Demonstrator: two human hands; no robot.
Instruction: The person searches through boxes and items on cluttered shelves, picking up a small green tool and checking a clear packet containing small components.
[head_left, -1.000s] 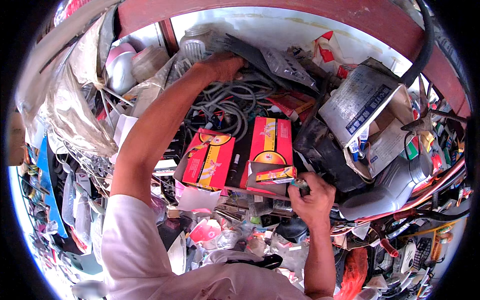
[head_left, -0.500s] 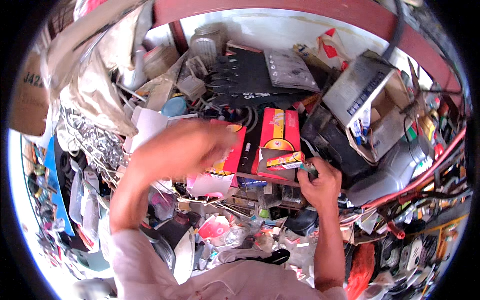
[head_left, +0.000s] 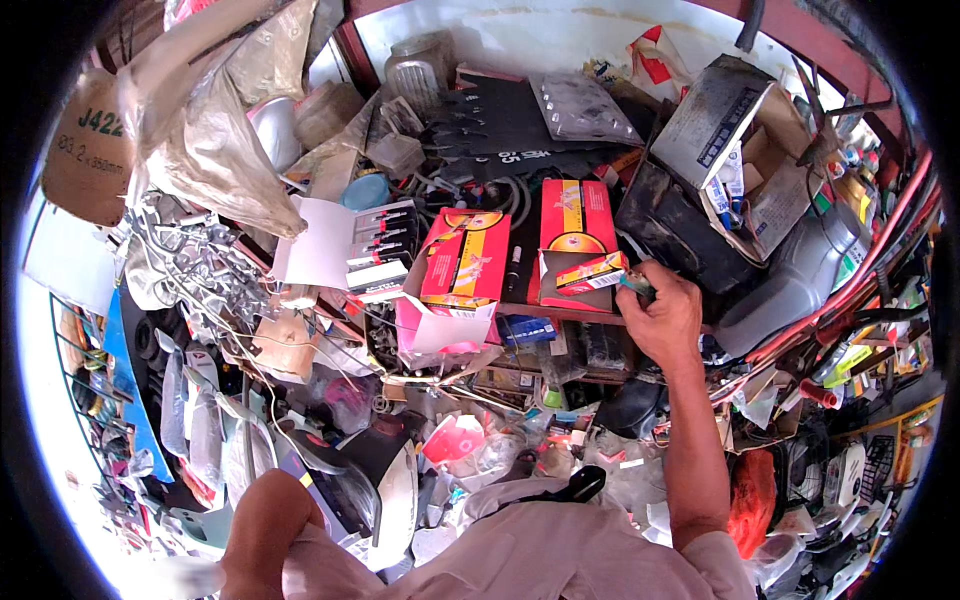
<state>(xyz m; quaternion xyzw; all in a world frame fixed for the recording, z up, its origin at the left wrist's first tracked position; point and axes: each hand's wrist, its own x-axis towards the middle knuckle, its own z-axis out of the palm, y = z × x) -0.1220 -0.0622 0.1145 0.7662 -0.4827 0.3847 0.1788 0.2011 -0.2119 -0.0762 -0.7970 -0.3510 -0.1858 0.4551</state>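
My right hand (head_left: 664, 312) is closed, its thumb and fingers pinching a small greenish object (head_left: 640, 288) whose kind I cannot make out. Just left of the fingertips, a small red and yellow carton (head_left: 592, 273) lies across the open near end of a larger red and yellow box (head_left: 577, 215). A second red and yellow box (head_left: 462, 258) lies to the left, its white flap (head_left: 445, 330) hanging open toward me. My left hand is out of sight; only the bent left arm shows at the lower left.
An open white box of dark slim parts (head_left: 385, 235) lies left of the cartons. To the right stand a worn cardboard box (head_left: 715, 120) with tubes, and a grey plastic bottle (head_left: 790, 310). Tangled metal parts (head_left: 195, 265) fill the left. Loose bags and scraps lie below the shelf edge.
My left hand has left the left-hand box and dropped out of view. The right hand stays beside the small carton, still pinching. The view has shifted slightly.
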